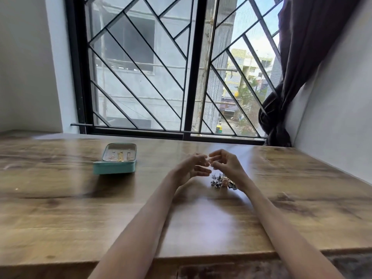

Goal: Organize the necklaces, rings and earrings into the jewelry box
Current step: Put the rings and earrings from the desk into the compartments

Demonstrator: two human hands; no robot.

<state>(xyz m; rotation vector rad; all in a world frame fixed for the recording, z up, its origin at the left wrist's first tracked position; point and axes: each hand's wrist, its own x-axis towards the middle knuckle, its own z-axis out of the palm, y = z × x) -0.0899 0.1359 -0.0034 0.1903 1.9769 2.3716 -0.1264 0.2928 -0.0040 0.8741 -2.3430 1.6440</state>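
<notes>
Overhead, a barred window (161, 63) with a dark curtain (289, 77) at its right backs a wooden table (80, 208). On the table's left part lies a teal jewelry box (114, 168), lid raised, with gold-coloured pieces (120, 156) hanging inside the lid. Well apart, to its right, the left hand (191, 168) and right hand (227, 166) meet above the table, their curled fingers (203, 159) pinching a small item (210, 162) too blurred to identify. Just below the right hand, a small heap of jewelry (222, 181) rests on the table.
</notes>
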